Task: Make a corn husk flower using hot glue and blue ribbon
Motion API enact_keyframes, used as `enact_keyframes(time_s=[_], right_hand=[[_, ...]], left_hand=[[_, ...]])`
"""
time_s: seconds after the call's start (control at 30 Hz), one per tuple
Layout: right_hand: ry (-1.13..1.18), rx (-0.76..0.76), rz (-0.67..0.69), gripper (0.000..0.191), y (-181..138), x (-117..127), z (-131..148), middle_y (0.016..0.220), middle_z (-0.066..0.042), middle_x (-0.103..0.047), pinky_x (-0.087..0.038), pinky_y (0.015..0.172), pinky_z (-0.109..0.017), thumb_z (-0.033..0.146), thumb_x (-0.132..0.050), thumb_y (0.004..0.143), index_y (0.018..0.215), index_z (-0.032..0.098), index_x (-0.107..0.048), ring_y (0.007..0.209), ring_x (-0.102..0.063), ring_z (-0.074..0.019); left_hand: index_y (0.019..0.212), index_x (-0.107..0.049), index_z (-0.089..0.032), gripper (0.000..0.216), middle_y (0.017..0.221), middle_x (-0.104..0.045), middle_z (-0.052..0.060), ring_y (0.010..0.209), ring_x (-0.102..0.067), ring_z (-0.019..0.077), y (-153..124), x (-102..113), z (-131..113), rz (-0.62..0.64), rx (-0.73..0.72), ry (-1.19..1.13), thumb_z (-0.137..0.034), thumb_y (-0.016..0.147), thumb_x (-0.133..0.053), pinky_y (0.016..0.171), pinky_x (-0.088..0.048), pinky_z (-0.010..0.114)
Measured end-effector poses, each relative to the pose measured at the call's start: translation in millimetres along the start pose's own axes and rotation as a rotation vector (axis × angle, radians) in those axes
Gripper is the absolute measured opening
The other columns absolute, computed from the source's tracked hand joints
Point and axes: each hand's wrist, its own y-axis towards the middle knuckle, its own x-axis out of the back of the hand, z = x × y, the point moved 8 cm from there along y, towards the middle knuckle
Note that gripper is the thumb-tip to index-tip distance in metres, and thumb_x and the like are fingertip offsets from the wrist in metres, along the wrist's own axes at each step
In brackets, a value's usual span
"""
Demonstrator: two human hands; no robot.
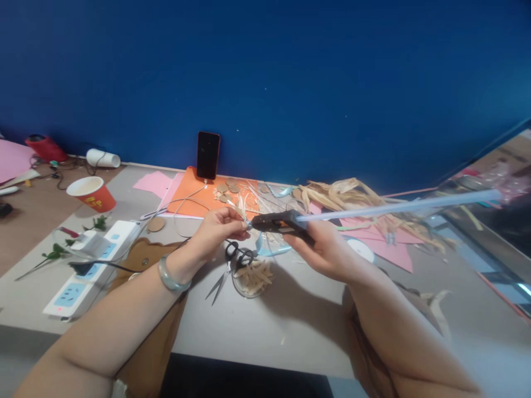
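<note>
My right hand [321, 243] is wrapped round a black hot glue gun [276, 222], from whose back a long translucent glue stick [398, 209] juts to the right. The gun's nozzle points left, at the fingertips of my left hand [224, 228]. Those fingers pinch a small piece of pale dried husk [235, 207]; its exact shape is partly hidden. Below the hands, open black-handled scissors [227, 271] lie against a small round dish [248, 295] filled with pale cut strips [254, 276].
A white power strip [93, 268] with plugs and cables lies left, beside a red paper cup [92, 193]. A phone [208, 156] leans on the blue wall [265, 83]. Dried husks [344, 196] and pink paper [394, 249] spread at right; a brown bag [145, 354] sits left front.
</note>
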Motion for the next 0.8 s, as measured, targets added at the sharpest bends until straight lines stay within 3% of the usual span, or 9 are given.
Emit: enact_keyframes(time_s=[0.43,0.8], right_hand=[[-0.002,-0.022,0.005,0.013,-1.2,-2.2,-5.7,0.065,-0.001,-0.057,-0.035,0.051,-0.026,0.026,-0.053,0.089,0.097,0.017,-0.057,0.054,-0.048,-0.0138],[-0.022,-0.008,-0.019,0.009,-0.6,-1.5,-3.9,0.062,0.000,-0.056,-0.034,0.050,-0.025,0.025,-0.052,0.089,0.088,0.016,-0.055,0.052,-0.047,-0.0122]], left_hand=[[0.075,-0.059,-0.014,0.021,0.062,-0.066,0.001,0.059,-0.066,0.0132,-2.1,-2.6,-4.5,0.002,0.008,-0.003,-0.021,0.064,-0.075,0.062,-0.052,0.024],[0.076,-0.059,-0.014,0.022,0.060,-0.066,0.000,0.058,-0.067,0.0141,-0.5,-1.4,-1.6,0.000,0.008,-0.027,-0.022,0.063,-0.076,0.060,-0.051,0.024]])
